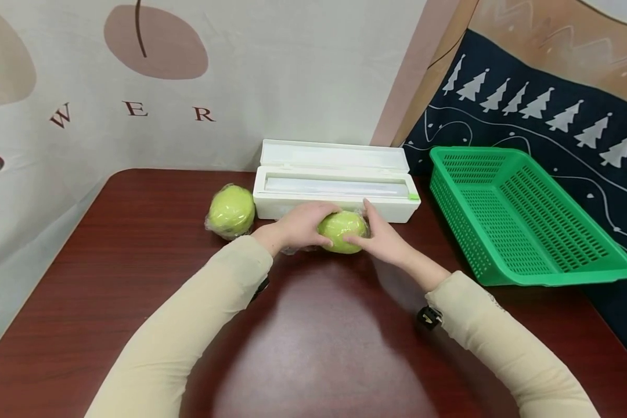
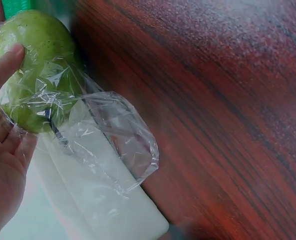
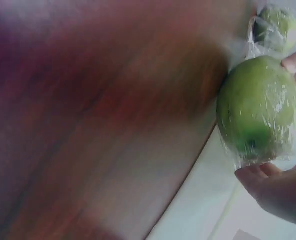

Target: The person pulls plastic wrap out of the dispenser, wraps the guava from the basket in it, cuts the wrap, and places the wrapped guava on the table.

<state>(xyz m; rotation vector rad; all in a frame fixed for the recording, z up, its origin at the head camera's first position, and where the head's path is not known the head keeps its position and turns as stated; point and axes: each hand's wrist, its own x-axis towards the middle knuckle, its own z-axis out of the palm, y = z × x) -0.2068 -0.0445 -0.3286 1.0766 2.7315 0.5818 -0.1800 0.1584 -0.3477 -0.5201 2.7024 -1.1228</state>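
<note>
A green apple [image 1: 341, 232] in clear plastic wrap is held between both hands, in front of the long white plastic-wrap dispenser [image 1: 334, 209]. My left hand [image 1: 305, 225] grips its left side; the left wrist view shows the thumb on the apple [image 2: 40, 45] and the fingers beneath. My right hand [image 1: 384, 238] holds the other end, with the thumb on the near side. In the right wrist view, the right fingers [image 3: 260, 175] meet the wrap at the apple's end. Loose wrap [image 2: 123, 130] trails from the left end.
Another wrapped green apple [image 1: 231, 210] sits left of the dispenser, whose lid [image 1: 334, 155] stands raised. A green plastic basket [image 1: 528, 276] is on the right. Behind the dark red-brown table [image 1: 110, 261] hangs a pale printed cloth [image 1: 292, 69].
</note>
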